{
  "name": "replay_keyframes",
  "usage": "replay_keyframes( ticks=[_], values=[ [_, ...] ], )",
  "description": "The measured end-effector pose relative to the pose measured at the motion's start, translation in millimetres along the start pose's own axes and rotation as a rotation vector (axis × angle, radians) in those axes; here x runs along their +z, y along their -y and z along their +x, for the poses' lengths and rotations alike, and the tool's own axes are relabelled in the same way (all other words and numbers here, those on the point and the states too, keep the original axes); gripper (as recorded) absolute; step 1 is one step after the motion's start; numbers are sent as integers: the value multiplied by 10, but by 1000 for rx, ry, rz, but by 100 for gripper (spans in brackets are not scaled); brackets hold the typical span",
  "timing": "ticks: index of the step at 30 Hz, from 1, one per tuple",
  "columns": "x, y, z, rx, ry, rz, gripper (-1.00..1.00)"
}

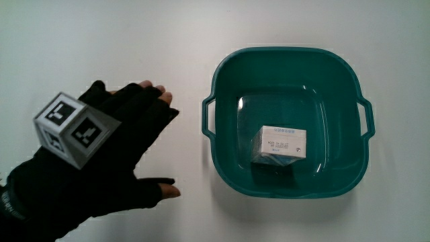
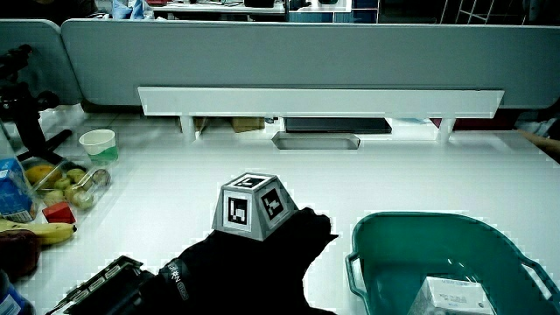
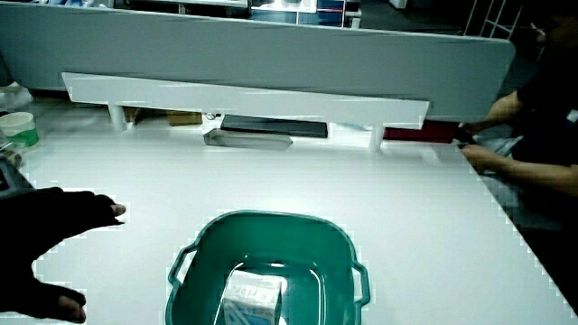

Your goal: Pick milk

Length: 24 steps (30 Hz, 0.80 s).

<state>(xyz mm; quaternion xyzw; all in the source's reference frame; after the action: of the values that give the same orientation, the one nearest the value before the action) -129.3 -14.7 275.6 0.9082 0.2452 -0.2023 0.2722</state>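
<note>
Here the hand (image 1: 117, 144), fingers spread (empty), hovers beside the basin (image 1: 225, 70) holding seemingly a milk carton (image 1: 282, 143).

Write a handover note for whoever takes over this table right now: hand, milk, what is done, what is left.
Hand: open, fingers spread, holding nothing, over the bare table beside the green tub.
Milk carton: lying on the tub's floor, near the wall closest to the person; both side views show it there too.
Done: nothing yet; the carton is untouched.
Left: move the hand over the tub, grasp the carton, lift it out.
</note>
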Motion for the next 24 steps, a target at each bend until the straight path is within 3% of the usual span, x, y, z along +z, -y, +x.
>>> replay_keyframes(
  ticks=[2,6,8,10,11,12,13,14,15,16,18,19,21,22,23,24],
  values=[
    [-1,-47,41,-34,3,18,0],
    [-90,-172,37,-23,109,-18,0],
    [-92,-226,78,29,102,-49,0],
    [-123,-302,109,-8,136,-28,0],
    [-57,-324,209,-72,13,-13,0],
    [-56,-337,231,-42,48,-35,0],
    [-60,-355,242,-16,46,-67,0],
    [-54,-375,260,-53,23,-23,0],
    [-37,-386,281,-32,4,-33,0],
    [-49,-409,274,-5,33,-60,0],
    [-88,-462,265,-41,81,-42,0],
    [-161,-506,224,16,166,-84,0],
    [-167,-560,274,4,154,-97,0],
    [-139,-588,332,-101,79,-47,0],
    [-141,-614,369,-102,41,-36,0],
    [-179,-652,380,-86,47,-53,0]
  ],
)
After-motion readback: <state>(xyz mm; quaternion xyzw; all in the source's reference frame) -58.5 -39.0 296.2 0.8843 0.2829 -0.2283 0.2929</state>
